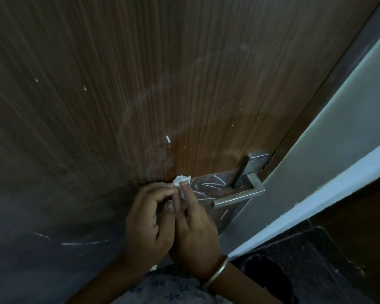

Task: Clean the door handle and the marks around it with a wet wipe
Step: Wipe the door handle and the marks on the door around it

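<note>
A brown wood-grain door [140, 84] fills the view. Its square steel lever handle [239, 197] sits at the right on a steel plate [253, 163]. White scribble marks [213, 184] lie on the door just left of the handle. A small crumpled white wet wipe [181, 180] is pinched between the fingertips of both hands, close to the door and left of the scribbles. My left hand [148, 222] and my right hand [195, 229] press together below it. The right wrist wears a metal bangle.
More white marks show on the door: a short streak [168, 139] above the wipe, long scratches [83, 243] at the lower left and faint circular smears. The pale door frame [327, 150] runs diagonally at the right, with a dark floor below it.
</note>
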